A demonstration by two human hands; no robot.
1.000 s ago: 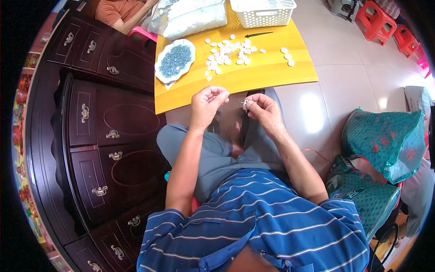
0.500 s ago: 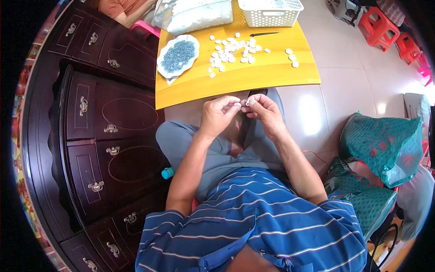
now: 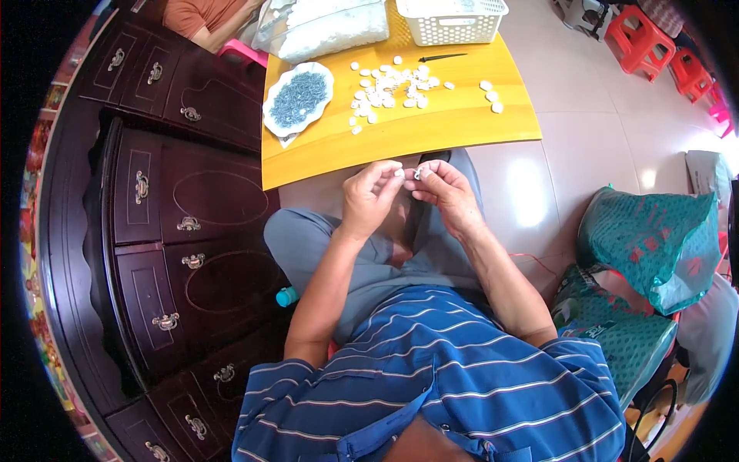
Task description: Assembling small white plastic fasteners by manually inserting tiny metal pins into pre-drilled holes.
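Note:
Over my lap, just off the table's near edge, my left hand pinches a small white piece between thumb and fingertips. Close beside it, my right hand grips another small white plastic piece, its exact kind too small to make out. The fingertips of both hands nearly meet. On the yellow table in front lies a loose pile of small round white plastic pieces, with three more set apart at the right. A scalloped white plate at the left holds many small dark metal screw-like parts.
A bulging clear bag and a white perforated basket stand at the table's back, near a thin black tool. Dark wooden drawers rise at left; green bags sit at right. Red stools and another person's arm show farther off.
The view has shifted slightly, so the table appears a little further left. My hands stay close together, and the white piece in my left fingertips shows a bit more.

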